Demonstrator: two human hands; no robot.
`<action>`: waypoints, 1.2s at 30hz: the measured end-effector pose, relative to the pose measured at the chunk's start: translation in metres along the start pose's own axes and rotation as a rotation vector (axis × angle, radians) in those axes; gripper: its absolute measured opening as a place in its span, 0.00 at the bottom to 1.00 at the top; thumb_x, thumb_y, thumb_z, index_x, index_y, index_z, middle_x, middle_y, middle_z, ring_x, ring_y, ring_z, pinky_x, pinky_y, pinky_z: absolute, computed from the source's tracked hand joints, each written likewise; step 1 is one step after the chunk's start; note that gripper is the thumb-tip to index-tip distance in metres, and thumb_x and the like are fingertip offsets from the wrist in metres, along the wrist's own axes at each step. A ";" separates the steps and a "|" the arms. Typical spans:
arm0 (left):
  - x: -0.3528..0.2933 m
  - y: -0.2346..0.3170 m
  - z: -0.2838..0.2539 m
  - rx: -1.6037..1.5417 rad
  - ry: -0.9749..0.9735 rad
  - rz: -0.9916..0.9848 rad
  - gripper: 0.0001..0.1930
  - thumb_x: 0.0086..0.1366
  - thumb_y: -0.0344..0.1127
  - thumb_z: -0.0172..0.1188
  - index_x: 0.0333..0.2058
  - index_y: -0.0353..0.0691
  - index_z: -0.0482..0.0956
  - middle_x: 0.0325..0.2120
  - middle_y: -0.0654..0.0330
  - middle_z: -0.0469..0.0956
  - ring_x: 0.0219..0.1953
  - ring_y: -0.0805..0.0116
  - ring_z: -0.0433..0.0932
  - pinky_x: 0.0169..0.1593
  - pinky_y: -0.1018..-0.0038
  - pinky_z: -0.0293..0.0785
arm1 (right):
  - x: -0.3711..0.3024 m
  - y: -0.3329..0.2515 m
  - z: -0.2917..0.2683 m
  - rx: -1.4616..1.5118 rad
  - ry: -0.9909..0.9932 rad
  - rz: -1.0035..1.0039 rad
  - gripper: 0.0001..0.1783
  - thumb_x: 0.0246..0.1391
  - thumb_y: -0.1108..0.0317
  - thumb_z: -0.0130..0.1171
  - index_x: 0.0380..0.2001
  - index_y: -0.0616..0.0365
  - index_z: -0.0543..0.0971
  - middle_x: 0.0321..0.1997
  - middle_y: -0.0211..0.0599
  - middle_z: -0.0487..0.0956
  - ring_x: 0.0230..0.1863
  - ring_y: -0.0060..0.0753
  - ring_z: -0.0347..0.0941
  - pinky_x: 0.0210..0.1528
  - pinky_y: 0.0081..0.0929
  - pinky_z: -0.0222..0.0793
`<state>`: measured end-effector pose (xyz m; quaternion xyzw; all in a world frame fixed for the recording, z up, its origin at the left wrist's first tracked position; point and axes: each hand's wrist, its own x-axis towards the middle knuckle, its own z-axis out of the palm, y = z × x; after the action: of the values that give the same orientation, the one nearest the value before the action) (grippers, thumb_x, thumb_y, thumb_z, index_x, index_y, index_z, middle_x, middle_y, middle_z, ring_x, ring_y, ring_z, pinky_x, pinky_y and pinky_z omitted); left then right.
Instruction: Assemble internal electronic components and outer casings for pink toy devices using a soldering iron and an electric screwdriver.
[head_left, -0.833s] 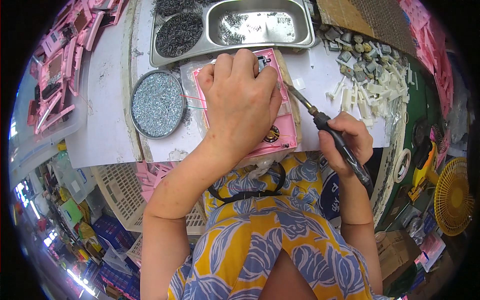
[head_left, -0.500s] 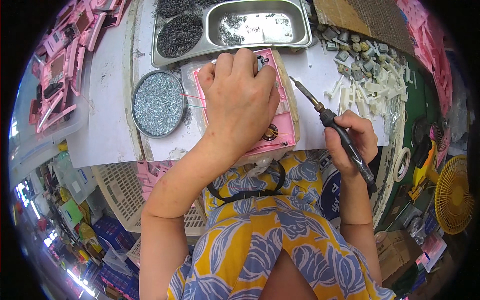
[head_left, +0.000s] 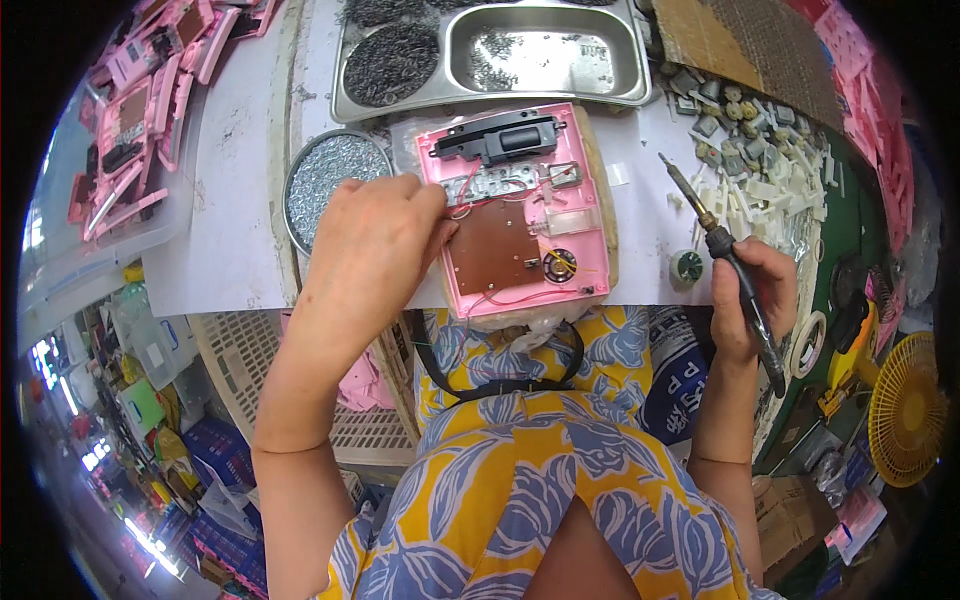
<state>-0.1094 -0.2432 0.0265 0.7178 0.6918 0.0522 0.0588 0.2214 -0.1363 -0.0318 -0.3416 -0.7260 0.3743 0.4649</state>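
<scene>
A pink plastic casing (head_left: 603, 235) lies on a padded rest at the table's front edge. Inside it sit a brown circuit board (head_left: 490, 250), a black mechanism (head_left: 520, 140), a metal plate (head_left: 490, 185), a small round speaker (head_left: 560, 266) and thin red wires. My left hand (head_left: 375, 240) is at the casing's left edge, thumb and forefinger pinched together beside the board; whatever lies between the fingertips is too small to make out. Well to the right of the casing, my right hand (head_left: 755, 300) grips a black soldering iron (head_left: 735, 260), its tip pointing up and away from me.
A round dish of small metal pieces (head_left: 335, 165) stands left of the casing. Behind is a steel tray (head_left: 640, 95) with dark screws. To the right lie small motors (head_left: 735, 115), white plastic parts (head_left: 760, 195) and a solder reel (head_left: 686, 266). Pink casings (head_left: 130, 130) fill a left-hand bin.
My left hand has moved from over the casing to its left edge, uncovering the mechanism and board. My right hand with the soldering iron has shifted slightly right. The whole view has shifted a little.
</scene>
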 end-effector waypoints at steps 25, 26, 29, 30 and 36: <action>0.019 0.030 0.039 -1.159 0.327 -0.315 0.03 0.64 0.26 0.67 0.34 0.32 0.84 0.25 0.62 0.83 0.25 0.79 0.79 0.28 0.81 0.74 | 0.072 -0.045 0.118 0.318 -0.344 0.166 0.23 0.57 0.78 0.63 0.57 0.57 0.76 0.37 0.33 0.83 0.39 0.18 0.79 0.42 0.18 0.76; 0.020 0.030 0.040 -1.110 0.358 -0.286 0.04 0.63 0.27 0.68 0.34 0.32 0.84 0.25 0.62 0.83 0.24 0.79 0.79 0.28 0.81 0.74 | 0.071 -0.046 0.117 0.306 -0.345 0.172 0.23 0.56 0.78 0.63 0.56 0.57 0.76 0.37 0.33 0.83 0.38 0.18 0.79 0.41 0.18 0.76; 0.020 0.028 0.043 -0.917 0.455 -0.185 0.04 0.62 0.27 0.69 0.33 0.33 0.84 0.24 0.61 0.83 0.24 0.79 0.79 0.28 0.81 0.74 | 0.068 -0.049 0.119 0.288 -0.349 0.195 0.23 0.56 0.78 0.64 0.56 0.58 0.76 0.37 0.32 0.82 0.38 0.17 0.78 0.39 0.18 0.75; 0.021 0.028 0.044 -0.832 0.482 -0.131 0.04 0.61 0.27 0.69 0.33 0.33 0.84 0.24 0.61 0.83 0.25 0.79 0.80 0.28 0.80 0.75 | 0.067 -0.050 0.120 0.280 -0.345 0.205 0.23 0.56 0.78 0.64 0.55 0.58 0.76 0.36 0.32 0.82 0.37 0.17 0.78 0.39 0.18 0.75; 0.017 0.023 0.043 -0.992 0.397 -0.141 0.04 0.63 0.26 0.68 0.34 0.32 0.83 0.27 0.60 0.84 0.26 0.78 0.81 0.30 0.80 0.77 | 0.066 -0.050 0.126 0.300 -0.345 0.239 0.22 0.57 0.78 0.64 0.56 0.58 0.76 0.37 0.32 0.82 0.35 0.15 0.77 0.36 0.16 0.74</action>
<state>-0.0795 -0.2276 -0.0125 0.5322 0.6283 0.5033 0.2620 0.0748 -0.1332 0.0026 -0.2832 -0.6854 0.5829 0.3320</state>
